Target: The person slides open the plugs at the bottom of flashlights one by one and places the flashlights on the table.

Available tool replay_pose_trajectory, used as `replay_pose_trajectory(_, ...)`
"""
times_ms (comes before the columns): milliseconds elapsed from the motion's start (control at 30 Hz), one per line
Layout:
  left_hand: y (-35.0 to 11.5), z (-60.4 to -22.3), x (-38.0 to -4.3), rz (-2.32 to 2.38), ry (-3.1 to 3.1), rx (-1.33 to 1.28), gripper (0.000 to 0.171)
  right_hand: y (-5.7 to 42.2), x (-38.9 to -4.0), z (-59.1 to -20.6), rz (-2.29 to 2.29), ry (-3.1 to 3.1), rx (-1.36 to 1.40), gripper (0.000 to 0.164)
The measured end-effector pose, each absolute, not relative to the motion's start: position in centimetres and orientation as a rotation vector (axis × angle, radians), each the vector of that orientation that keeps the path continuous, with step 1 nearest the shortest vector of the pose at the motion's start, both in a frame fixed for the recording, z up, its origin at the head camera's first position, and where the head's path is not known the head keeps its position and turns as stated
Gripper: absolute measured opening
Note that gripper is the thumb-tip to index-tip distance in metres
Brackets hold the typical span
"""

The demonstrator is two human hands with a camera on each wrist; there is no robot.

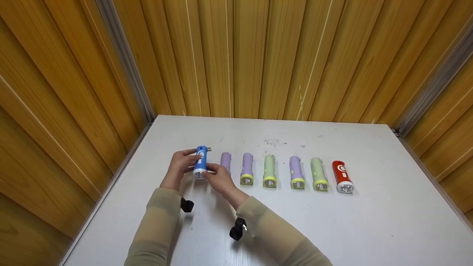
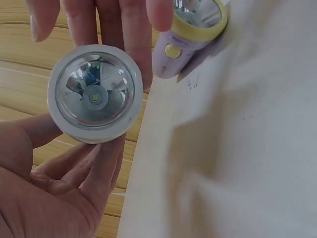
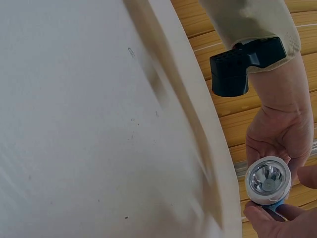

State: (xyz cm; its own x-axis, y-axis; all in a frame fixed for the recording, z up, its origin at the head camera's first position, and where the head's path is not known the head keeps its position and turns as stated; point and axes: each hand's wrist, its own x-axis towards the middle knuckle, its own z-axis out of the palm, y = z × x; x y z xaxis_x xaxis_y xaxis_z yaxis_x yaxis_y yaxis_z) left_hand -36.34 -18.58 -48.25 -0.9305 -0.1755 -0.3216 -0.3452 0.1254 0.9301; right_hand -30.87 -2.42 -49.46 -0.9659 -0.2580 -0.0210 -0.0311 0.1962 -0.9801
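My left hand (image 1: 180, 163) grips the blue flashlight (image 1: 202, 166) from its 9 o'clock side, while my right hand (image 1: 221, 180) comes in from 4 o'clock, thumb and fingers pinching it near the white lens rim (image 1: 200, 171). It appears raised off the desk (image 1: 369, 229), lens toward my 6 o'clock, with the metal prongs (image 1: 209, 149) at its far end jutting toward 3.

That rim looks smooth to me; if my left fingers slacken while the right ones only pinch the rim, the flashlight could slip and land on its lens. The prongs could bend if that end struck first.

Just at 3 o'clock, my right hand partly covers the nearest purple flashlight (image 1: 225, 159); a careless sweep of my knuckles could set it rolling into the next purple one (image 1: 247, 164). Farther toward 3 stand apart a green flashlight (image 1: 269, 168), another purple (image 1: 295, 168), another green (image 1: 318, 170) and, last, the red flashlight (image 1: 340, 171), where a knock seems least likely.
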Motion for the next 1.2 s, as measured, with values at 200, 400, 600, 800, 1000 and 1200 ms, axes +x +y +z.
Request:
replay_pose_trajectory(200,-18.8,-48.8,-36.7,1.899,2.238,-0.555,0.054,-2.7,-30.7,-50.0,-1.798,2.324,-0.291,0.048)
replay_pose_trajectory(400,-18.9,-49.5,-37.1,1.833,2.294,-0.545,0.052,-2.9,-30.7,-50.5,-1.710,2.376,-0.300,0.049)
replay_pose_trajectory(600,-18.8,-49.9,-37.2,1.772,2.334,-0.551,0.048,-3.1,-30.7,-51.3,-1.708,2.338,-0.323,0.054)
replay_pose_trajectory(800,-18.5,-50.1,-37.2,1.706,2.401,-0.550,0.045,-3.1,-30.8,-51.9,-1.681,2.343,-0.347,0.059)
replay_pose_trajectory(1000,-18.1,-50.1,-37.3,1.677,2.440,-0.551,0.043,-3.0,-31.0,-52.1,-1.678,2.343,-0.372,0.065)
replay_pose_trajectory(1200,-18.1,-50.3,-37.2,1.632,2.476,-0.549,0.043,-3.1,-31.0,-52.3,-1.648,2.316,-0.387,0.067)
